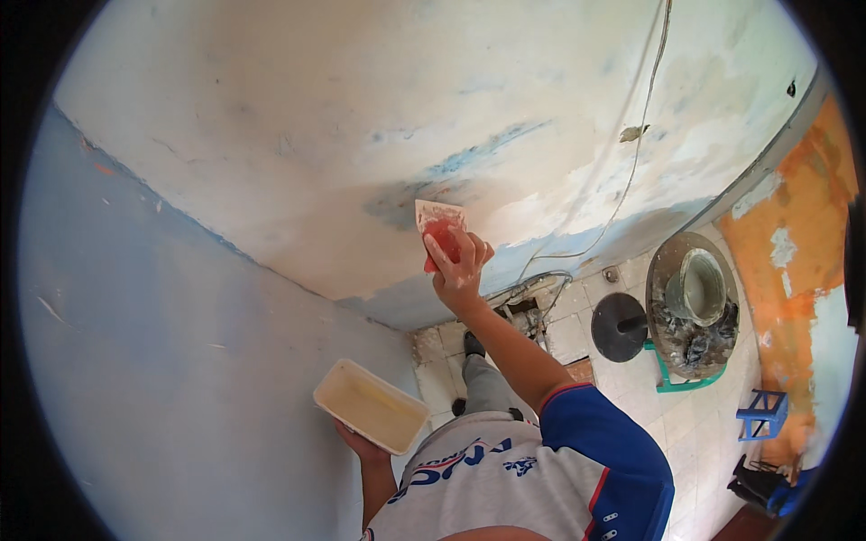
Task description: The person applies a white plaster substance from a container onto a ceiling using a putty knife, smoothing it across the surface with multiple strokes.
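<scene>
My right hand [458, 261] reaches up toward the wall and grips a red plastic putty scraper [442, 236] with whitish smears on it. The scraper's flat edge lies at or close to the cream-coloured wall [298, 144], just below a patch of bare blue and dark marks [469, 167]. Lower down, at my left, my left hand [361, 444] holds a white rectangular tub [332, 383] from beneath, its fingers mostly hidden. A pale cream layer covers the inside of the tub, which is tilted.
A blue-grey wall [162, 325] stands close on my left. A cable [636, 162] hangs down the wall ahead. On the tiled floor at right are a bucket [699, 287] on a messy round top [672, 338], a dark disc [617, 326] and a blue stool [763, 415].
</scene>
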The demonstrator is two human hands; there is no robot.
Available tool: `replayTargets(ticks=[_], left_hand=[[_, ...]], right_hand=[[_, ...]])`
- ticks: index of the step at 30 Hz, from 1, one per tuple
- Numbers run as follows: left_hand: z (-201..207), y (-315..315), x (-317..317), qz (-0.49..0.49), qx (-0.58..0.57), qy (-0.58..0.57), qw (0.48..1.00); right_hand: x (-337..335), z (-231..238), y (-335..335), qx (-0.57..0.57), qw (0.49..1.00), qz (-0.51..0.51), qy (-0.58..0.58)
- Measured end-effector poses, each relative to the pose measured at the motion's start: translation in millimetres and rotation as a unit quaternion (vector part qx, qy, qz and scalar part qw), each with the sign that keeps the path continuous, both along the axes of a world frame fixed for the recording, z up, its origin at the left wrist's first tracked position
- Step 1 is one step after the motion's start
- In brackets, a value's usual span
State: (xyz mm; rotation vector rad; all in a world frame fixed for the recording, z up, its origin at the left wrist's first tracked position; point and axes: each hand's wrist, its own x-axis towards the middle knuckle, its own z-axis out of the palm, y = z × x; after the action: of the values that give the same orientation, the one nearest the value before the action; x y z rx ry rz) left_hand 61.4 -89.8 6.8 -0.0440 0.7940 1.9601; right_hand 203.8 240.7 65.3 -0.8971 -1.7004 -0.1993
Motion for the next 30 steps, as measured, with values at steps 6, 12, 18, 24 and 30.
replayTargets(ticks=[6, 12, 18, 24, 30], left_hand=[[-8, -7, -3, 0.006, -0.007, 0.03, 0.999], [-15, -7, 1, -0.015, -0.029, 0.028, 0.999], [-14, -2, -4, -0.02, -0.005, 0.021, 1.0], [-23, -7, -10, -0.035, 0.009, 0.022, 0.999], [-20, 2, -10, -0.044, 0.0, 0.024, 0.999]], right_hand=[[84, 84, 79, 0.106, 0.968, -0.201, 0.11], [51, 53, 100, 0.096, 0.981, -0.122, 0.115], [4, 7, 5, 0.005, 0.998, -0.023, 0.065], [113, 110, 109, 0.109, 0.944, -0.256, 0.174], [24, 49, 71, 0.075, 0.991, -0.043, 0.1]])
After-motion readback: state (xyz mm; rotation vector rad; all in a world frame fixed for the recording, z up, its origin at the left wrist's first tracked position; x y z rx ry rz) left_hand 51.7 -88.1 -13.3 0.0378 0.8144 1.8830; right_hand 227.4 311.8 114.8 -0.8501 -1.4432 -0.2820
